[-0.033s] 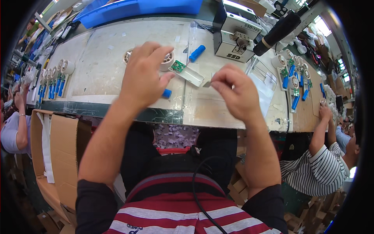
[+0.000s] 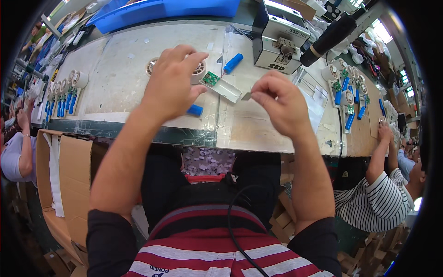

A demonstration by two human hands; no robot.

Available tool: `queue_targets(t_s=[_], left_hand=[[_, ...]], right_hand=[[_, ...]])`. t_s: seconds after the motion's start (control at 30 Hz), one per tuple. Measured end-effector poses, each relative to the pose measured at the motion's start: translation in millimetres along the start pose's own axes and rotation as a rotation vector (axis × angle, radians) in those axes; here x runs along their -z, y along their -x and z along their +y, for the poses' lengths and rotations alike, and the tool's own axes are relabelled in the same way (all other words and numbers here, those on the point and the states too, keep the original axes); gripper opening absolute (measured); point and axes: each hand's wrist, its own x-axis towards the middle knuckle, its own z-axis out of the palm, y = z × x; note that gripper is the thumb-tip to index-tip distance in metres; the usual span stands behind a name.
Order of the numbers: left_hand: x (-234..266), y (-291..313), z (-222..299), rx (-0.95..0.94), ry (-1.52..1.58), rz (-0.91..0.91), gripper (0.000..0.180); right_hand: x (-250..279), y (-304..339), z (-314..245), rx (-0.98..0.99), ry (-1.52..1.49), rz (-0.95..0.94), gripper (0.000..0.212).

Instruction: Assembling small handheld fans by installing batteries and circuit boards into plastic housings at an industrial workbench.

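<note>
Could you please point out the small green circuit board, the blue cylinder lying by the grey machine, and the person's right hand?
green circuit board (image 2: 212, 78), head view, middle of its top face.
blue cylinder (image 2: 233, 63), head view, middle of its body.
right hand (image 2: 275, 101), head view, back of the hand.

Bright even light, window glare upper right, fisheye-bent dark rim.

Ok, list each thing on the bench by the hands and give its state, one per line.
left hand: fingers spread, resting over the round white fan part.
round white fan part: flat on the bench, mostly covered.
right hand: fingertips pinched on a small pale strip.
white holder with green board: lying flat, untouched.
blue cylinder: lying loose on its side.
grey machine: standing upright behind.
</note>
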Motion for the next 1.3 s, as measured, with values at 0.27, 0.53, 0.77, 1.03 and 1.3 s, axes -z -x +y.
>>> queue_targets(t_s=[0.27,0.53,0.77,1.03,1.3], left_hand=[[-21,-51,-36,0.151,0.042,-0.766,0.06],[-25,-57,-42,-0.098,0.047,-0.772,0.053],[-32,-59,-46,-0.128,0.026,-0.762,0.056],[-33,-57,-47,-0.168,0.008,-0.74,0.058],[-34,-56,-47,-0.155,0.023,-0.738,0.054]], right_hand=[[-3,-62,14,-0.098,0.077,-0.306,0.011],[-26,-66,12,-0.3,-0.034,-0.466,0.012],[-45,-63,19,-0.377,-0.073,-0.506,0.014],[-57,-60,16,-0.307,0.055,-0.51,0.013],[-77,-38,10,-0.054,0.397,-0.266,0.01]])
